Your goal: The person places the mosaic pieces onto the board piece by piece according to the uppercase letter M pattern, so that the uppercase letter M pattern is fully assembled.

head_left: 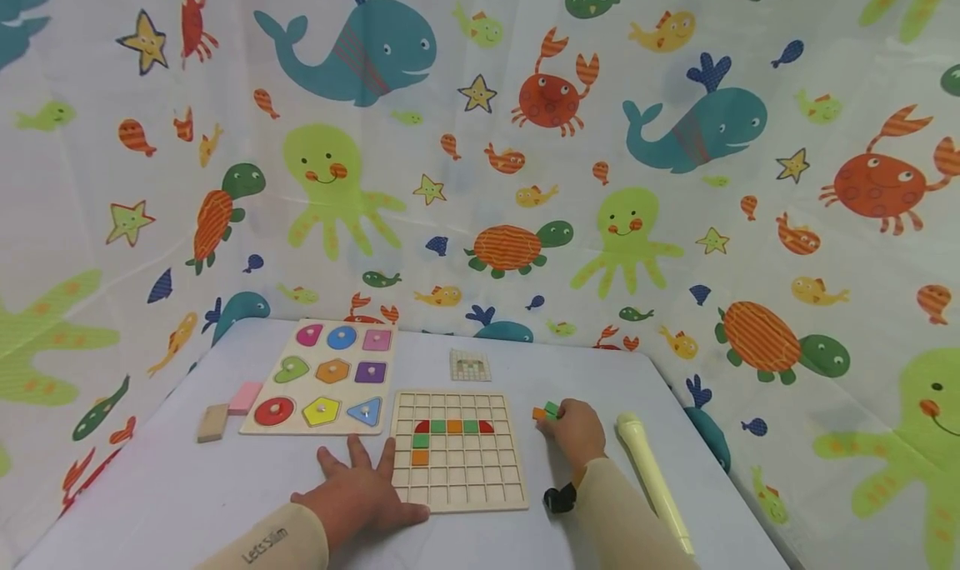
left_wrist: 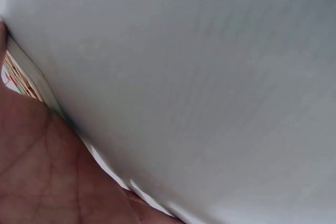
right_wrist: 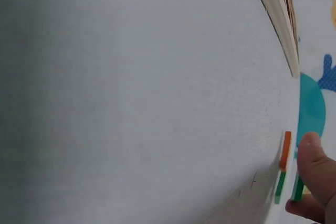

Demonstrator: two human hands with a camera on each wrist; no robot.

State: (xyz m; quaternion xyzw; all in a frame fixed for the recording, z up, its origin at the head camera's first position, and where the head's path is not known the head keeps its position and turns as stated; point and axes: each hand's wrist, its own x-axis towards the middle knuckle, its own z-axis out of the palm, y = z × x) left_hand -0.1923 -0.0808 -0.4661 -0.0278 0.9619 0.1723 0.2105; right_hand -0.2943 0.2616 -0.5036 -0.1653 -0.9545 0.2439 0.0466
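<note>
A wooden grid board [head_left: 474, 474] lies on the table, with a row of red, green and orange tiles [head_left: 454, 427] and two more tiles down its left side. My left hand [head_left: 352, 491] rests spread at the board's lower left corner, thumb along the near edge. To the right of the board, my right hand [head_left: 581, 437] pinches a green tile [right_wrist: 298, 188] between thumb and finger. Just beside those fingertips, an orange tile [right_wrist: 285, 150] and another green tile [right_wrist: 280, 186] lie on the table.
A knobbed shape puzzle [head_left: 303, 368] lies behind my left hand, with pink [head_left: 245, 397] and tan [head_left: 213, 423] blocks on its left. A small pattern card [head_left: 470, 366] sits beyond the grid. Right of my right arm is a pale yellow stick [head_left: 651, 478]. A sea-animal curtain [head_left: 420, 162] hangs behind.
</note>
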